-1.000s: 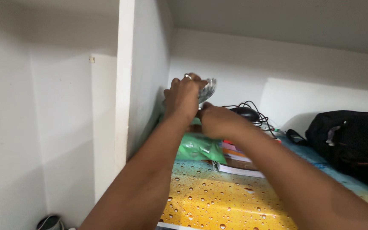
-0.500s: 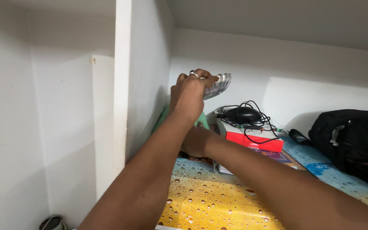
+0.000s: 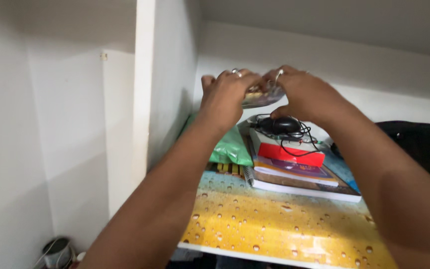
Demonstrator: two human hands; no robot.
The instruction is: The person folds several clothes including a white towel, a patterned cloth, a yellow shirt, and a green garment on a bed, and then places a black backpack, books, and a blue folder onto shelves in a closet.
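Left hand (image 3: pixel 225 97): raised above the shelf, ring on one finger, fingers curled closed over the near edge of a shiny packet (image 3: pixel 261 95).

Right hand (image 3: pixel 307 94): raised opposite, fingers bent down over the packet's far edge, thumb tucked beneath. Both hands pinch it from either side, which keeps it level and clear of what lies below.

Shiny packet: silvery, crinkled, possibly a blister strip or foil wrapper; mostly covered by the fingers, so the kind is uncertain. Held in mid-air above the stack, just in front of the back wall.

Computer mouse (image 3: pixel 280 124): black, its cord looped loosely round it, resting on top of the stack.

Red box (image 3: pixel 287 152): under the mouse.

Books (image 3: pixel 299 180): flat pile, spiral-bound notebook at the bottom.

Green bag (image 3: pixel 232 147): soft plastic, wedged against the white partition (image 3: pixel 162 84).

Shelf liner (image 3: pixel 274 224): yellow, droplet-printed.

Black bag (image 3: pixel 426 149): at the right edge.
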